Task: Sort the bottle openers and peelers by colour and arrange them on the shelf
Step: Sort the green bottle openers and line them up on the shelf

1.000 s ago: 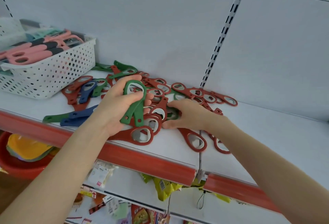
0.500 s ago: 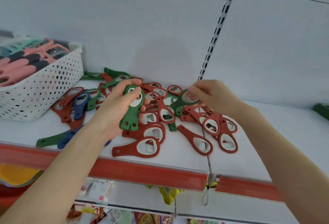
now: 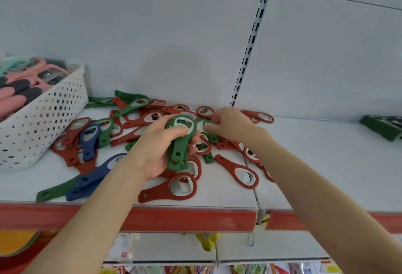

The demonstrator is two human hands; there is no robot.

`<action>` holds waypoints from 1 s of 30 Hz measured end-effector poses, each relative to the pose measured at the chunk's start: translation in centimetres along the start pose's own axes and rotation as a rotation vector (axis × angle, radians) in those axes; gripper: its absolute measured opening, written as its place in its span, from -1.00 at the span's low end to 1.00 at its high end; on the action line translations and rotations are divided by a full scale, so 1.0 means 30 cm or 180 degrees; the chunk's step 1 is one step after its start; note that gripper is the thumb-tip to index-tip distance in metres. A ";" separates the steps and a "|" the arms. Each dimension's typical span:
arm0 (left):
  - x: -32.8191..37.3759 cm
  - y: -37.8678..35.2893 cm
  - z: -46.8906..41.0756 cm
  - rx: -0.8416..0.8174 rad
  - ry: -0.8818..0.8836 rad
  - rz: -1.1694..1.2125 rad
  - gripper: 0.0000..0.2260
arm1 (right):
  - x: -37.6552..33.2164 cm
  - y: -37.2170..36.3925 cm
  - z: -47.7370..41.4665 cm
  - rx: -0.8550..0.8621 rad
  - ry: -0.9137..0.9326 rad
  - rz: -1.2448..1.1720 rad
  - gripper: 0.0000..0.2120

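- At the left end of the shelf [image 3: 315, 165], a white perforated basket [image 3: 43, 125] holds pink peelers [image 3: 17, 97], some with dark grips.
- Just right of the basket, a mixed pile of openers [image 3: 134, 124] spreads from the back wall towards the front edge. It is mostly red, with a few green and blue ones. Two blue openers [image 3: 93, 175] and a loose green opener [image 3: 56, 190] lie near the front edge.
- The left hand [image 3: 152, 154] grips a stack of green openers [image 3: 181, 143]. Its fingers are wrapped round the ring ends and the handles point towards the front edge, just above the pile.
- A red opener [image 3: 171, 188] lies flat by the front edge, under that stack.
- The right hand [image 3: 232, 123] is down in the back of the pile, fingertips bent at another green one [image 3: 210, 136]. Blur hides whether it has hold of anything, so I cannot tell.
- At the right end, well apart from the pile, a dark green object [image 3: 382, 126] is cut off by the frame. It is too unclear to name.
- The step in hand looks like collecting the greens into one stack.
- The next move calls for lifting that green opener free of the reds lying over it. It must then be lined up ring-to-ring with the stack without loosening the left hand's hold.
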State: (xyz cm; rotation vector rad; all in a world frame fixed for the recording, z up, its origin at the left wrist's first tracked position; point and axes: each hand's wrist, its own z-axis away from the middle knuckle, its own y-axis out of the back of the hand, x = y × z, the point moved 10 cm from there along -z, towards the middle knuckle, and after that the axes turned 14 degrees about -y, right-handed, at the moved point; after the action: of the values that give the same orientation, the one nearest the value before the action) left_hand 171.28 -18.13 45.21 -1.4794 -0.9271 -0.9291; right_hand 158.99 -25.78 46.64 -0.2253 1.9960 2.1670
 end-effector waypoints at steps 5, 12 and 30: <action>0.030 0.060 -0.011 0.0308 -0.0208 -0.0190 -0.69 | 0.012 -0.029 -0.001 -0.0003 -0.0162 0.0573 -0.87; 0.021 0.085 -0.016 0.0554 -0.0250 0.0003 -0.71 | 0.062 0.086 0.044 0.0423 -0.0230 -0.0792 -0.83; 0.037 0.150 -0.050 0.1014 -0.0485 0.0232 -0.66 | -0.062 -0.076 0.030 -0.0398 0.0488 -0.0119 -0.67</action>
State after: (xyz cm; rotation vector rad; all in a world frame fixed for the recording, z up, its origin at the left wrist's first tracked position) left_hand 175.77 -19.97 44.65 -1.3122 -1.0705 -0.5895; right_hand 161.36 -24.76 44.96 -0.4561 1.9161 2.3170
